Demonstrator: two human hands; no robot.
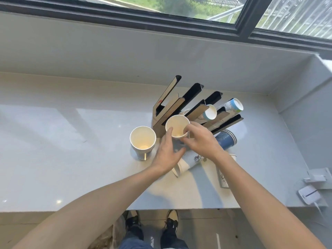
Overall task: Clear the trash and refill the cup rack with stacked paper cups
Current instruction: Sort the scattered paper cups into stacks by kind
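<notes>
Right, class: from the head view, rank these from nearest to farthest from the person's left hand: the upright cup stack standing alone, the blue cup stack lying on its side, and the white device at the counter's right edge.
1. Upright cup stack: just left of the left hand.
2. Blue cup stack: to the right, beyond the right hand.
3. White device: far right counter edge.

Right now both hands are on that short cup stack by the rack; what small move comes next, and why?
Probably lift the held stack and tip it toward an empty slot at the left of the cup rack. Both the left hand and the right hand grip it near the rim, it sits right in front of the rack, and the right-hand slots already hold cups.
</notes>
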